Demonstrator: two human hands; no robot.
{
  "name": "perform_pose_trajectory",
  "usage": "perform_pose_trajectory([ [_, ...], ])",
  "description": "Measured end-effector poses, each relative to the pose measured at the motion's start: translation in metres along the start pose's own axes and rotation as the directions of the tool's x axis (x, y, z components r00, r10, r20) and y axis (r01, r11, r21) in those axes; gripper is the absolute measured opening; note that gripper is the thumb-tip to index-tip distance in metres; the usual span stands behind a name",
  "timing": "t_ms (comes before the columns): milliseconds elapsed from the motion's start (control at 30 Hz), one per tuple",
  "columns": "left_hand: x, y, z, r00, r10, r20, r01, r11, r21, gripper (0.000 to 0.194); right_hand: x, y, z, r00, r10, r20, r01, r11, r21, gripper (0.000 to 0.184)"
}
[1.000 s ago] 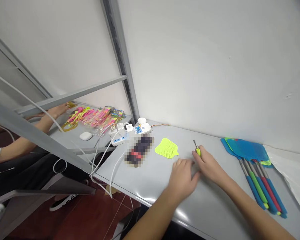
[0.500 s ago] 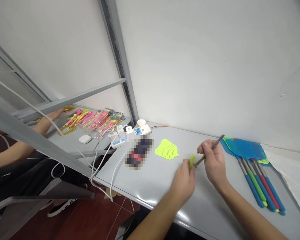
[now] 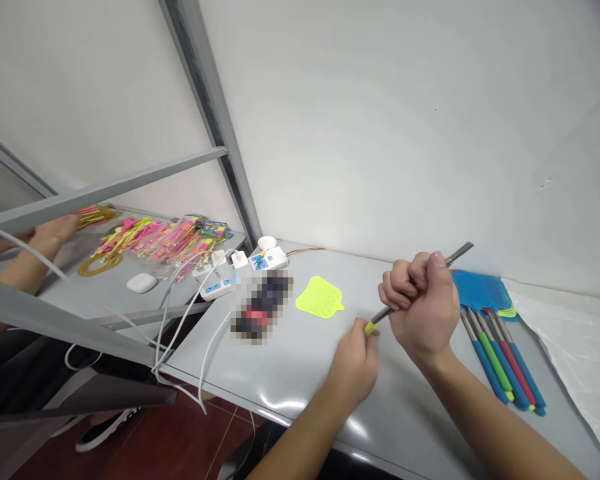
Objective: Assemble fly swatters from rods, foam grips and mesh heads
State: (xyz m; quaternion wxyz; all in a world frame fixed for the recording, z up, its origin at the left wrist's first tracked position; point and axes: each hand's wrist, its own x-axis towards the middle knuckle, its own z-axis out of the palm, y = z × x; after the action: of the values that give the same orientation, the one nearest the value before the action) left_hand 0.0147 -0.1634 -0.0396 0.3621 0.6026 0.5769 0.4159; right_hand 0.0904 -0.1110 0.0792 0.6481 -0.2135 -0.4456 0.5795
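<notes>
My right hand is a fist wrapped round a thin metal telescopic rod, whose tip sticks out up and to the right. My left hand pinches the rod's yellow-green handle end just below and left of the right hand. Both hands hover over the grey table. A loose yellow-green mesh swatter head lies flat on the table to the left of my hands.
Several finished swatters with blue heads and coloured grips lie at the right, beside clear plastic. A power strip with chargers and white cables sits at the left. Another person's hand works by colourful packets on the neighbouring table.
My right hand lifted the rod off the table and closed into a fist round it. My left hand took the yellow-green handle end. The rod looks longer than before.
</notes>
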Motion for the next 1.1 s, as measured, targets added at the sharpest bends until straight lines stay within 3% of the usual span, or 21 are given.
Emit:
perform_pose_trajectory([
  [300, -0.001, 0.004, -0.001, 1.0, -0.012, 0.007, 0.012, 0.997, -0.077, 0.011, -0.001, 0.024, -0.013, 0.984, 0.126, 0.127, -0.108, 0.985, -0.138, 0.043],
  [400, -0.002, 0.007, -0.001, 1.0, -0.004, -0.01, 0.003, 0.989, -0.15, 0.012, -0.005, 0.029, -0.018, 0.97, 0.173, 0.169, -0.124, 0.955, -0.269, 0.041],
  [533, -0.003, 0.008, -0.003, 0.999, -0.031, -0.034, 0.024, 0.979, -0.201, 0.018, -0.008, 0.023, -0.024, 0.926, 0.223, 0.305, -0.033, 0.852, -0.523, 0.037],
  [633, -0.004, 0.009, -0.004, 0.999, -0.029, -0.041, 0.02, 0.976, -0.215, 0.023, -0.005, 0.011, -0.024, 0.883, 0.313, 0.35, -0.056, 0.81, -0.583, 0.031],
  [700, -0.005, 0.008, -0.005, 0.999, -0.019, -0.039, 0.011, 0.979, -0.202, 0.025, -0.002, 0.005, -0.021, 0.895, 0.315, 0.317, -0.104, 0.837, -0.538, 0.015],
  [800, -0.008, 0.005, -0.006, 1.0, 0.005, -0.029, -0.009, 0.99, -0.139, 0.027, 0.003, 0.002, -0.013, 0.949, 0.261, 0.177, -0.207, 0.939, -0.275, 0.013],
  [900, -0.012, 0.002, -0.01, 1.0, 0.015, -0.024, -0.017, 0.997, -0.069, 0.027, 0.007, 0.007, -0.002, 0.944, 0.321, 0.082, -0.316, 0.947, -0.064, 0.034],
  [1100, -0.015, 0.008, -0.027, 1.0, 0.025, 0.005, -0.025, 1.0, 0.011, 0.025, 0.001, 0.019, 0.017, 0.928, 0.372, 0.004, -0.372, 0.928, 0.008, 0.045],
])
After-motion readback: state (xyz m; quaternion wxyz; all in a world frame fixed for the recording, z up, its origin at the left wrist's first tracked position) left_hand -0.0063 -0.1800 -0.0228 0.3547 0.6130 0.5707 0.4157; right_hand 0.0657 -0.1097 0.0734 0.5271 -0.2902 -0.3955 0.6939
